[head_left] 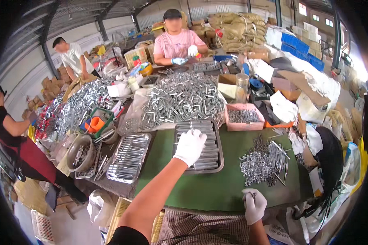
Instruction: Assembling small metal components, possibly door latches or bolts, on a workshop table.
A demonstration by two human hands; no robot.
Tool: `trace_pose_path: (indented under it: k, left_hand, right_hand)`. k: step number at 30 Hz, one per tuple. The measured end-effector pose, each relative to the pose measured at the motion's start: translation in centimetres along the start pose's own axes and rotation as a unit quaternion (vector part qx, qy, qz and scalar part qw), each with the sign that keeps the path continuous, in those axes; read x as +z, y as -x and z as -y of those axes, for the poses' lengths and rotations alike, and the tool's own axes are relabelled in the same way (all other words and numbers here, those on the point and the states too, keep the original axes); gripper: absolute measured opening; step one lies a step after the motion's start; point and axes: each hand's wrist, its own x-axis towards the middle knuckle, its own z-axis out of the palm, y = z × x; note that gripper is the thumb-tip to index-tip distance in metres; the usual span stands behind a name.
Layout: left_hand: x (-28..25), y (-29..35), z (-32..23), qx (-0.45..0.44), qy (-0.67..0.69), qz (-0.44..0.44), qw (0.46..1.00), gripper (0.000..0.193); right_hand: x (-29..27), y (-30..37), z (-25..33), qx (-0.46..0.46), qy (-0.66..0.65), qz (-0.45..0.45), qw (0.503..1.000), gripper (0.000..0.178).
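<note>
My left hand (191,148), in a white glove, reaches over a metal tray (221,160) lined with rows of grey metal cylinders (204,164). Its fingers curl down among the cylinders; what they pinch is hidden. At the table's front edge, my right hand (254,206), also gloved in white, is closed around small dark metal pieces (254,195) that peek out at the top. Ahead of it on the green tabletop lie a pile of small silver nut-like parts (255,168) and a bundle of long thin metal rods (278,157).
A second tray (129,157) of metal cylinders stands to the left. Behind rises a large heap of metal parts (184,100), beside a pink box (244,117) of small pieces. A grey bowl (81,152) sits far left. Co-workers stand across the table (178,43) and at left.
</note>
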Motion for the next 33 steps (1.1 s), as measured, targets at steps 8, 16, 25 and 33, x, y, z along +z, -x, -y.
trace_pose_path:
  k: [8, 16, 25, 33]
  left_hand:
    - [-4.2, 3.5, -1.1, -0.048, 0.234, -0.257, 0.936, 0.035]
    - [-4.4, 9.1, -6.9, 0.095, 0.270, 0.046, 0.957, 0.024]
    - [-6.7, 9.0, -11.1, 0.163, 0.298, 0.101, 0.935, 0.025]
    - [-6.3, 10.9, -12.0, 0.129, 0.381, 0.039, 0.915, 0.036]
  right_hand:
    - [-0.6, 1.1, 0.2, -0.016, -0.058, 0.017, 0.998, 0.019]
    - [-1.8, 1.2, 1.9, 0.014, 0.050, 0.117, 0.992, 0.033]
    - [-2.6, -0.3, 5.1, 0.192, -0.085, 0.154, 0.965, 0.037]
    - [-3.1, 0.6, 4.7, 0.126, 0.085, 0.129, 0.980, 0.026]
